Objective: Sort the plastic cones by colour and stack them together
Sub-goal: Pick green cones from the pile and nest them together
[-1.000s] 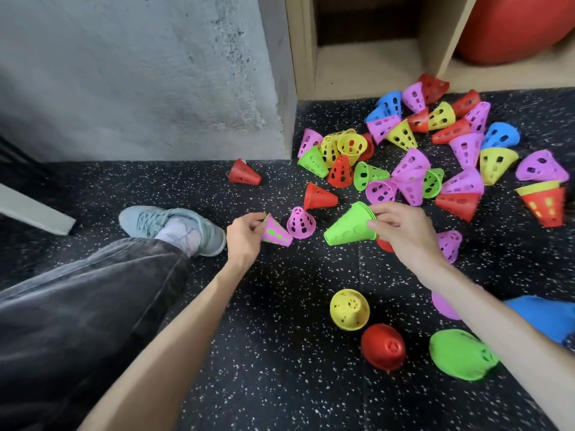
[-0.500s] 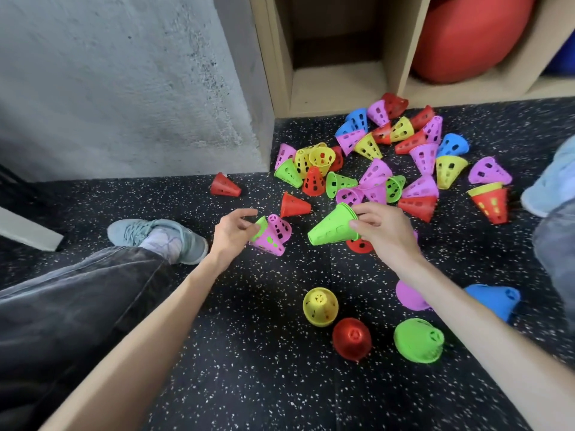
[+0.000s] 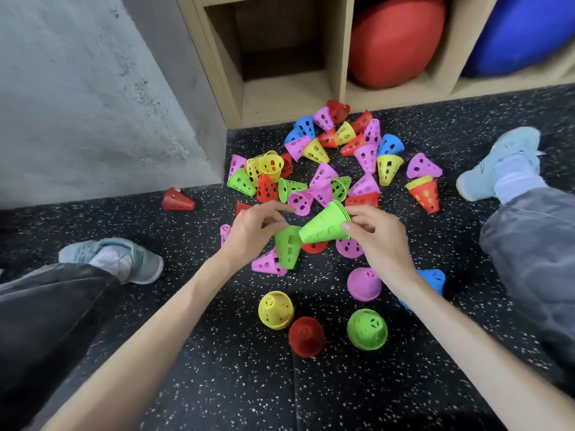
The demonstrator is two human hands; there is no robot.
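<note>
Blue cone [image 3: 435,283] behind right forearm

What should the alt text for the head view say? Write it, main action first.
The right hand holds a stack of green cones beside a single green cone gripped by the left hand. Behind lies a jumbled pile of cones on the speckled floor; nearer stand upright yellow, red, green and pink stacks.

The left hand [image 3: 249,234] has pulled a green cone [image 3: 287,248] free of the pink cone [image 3: 268,262], now dropped.
</note>
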